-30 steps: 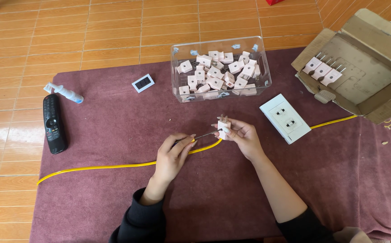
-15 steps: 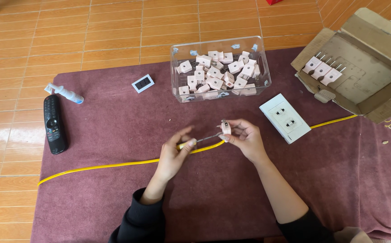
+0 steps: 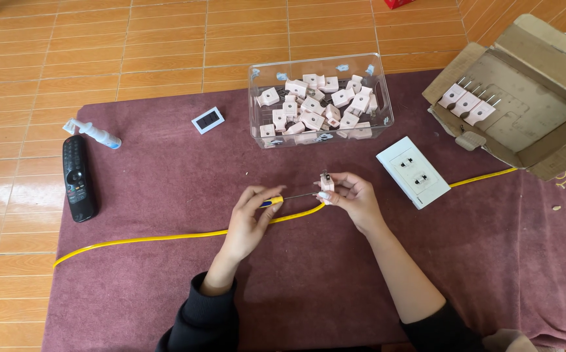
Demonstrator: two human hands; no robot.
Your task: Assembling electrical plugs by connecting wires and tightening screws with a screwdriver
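Right hand (image 3: 354, 195) fingers pinch the plug (image 3: 326, 183); left hand (image 3: 250, 218) grips the screwdriver (image 3: 289, 197), shaft level, tip pointing right into it

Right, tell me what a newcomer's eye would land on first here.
First, the two hands at the middle of the maroon cloth: the left hand holds a small screwdriver to a pale pink plug in the right hand. Behind them stands a clear bin heaped with similar plugs, and a yellow cable runs across the cloth.
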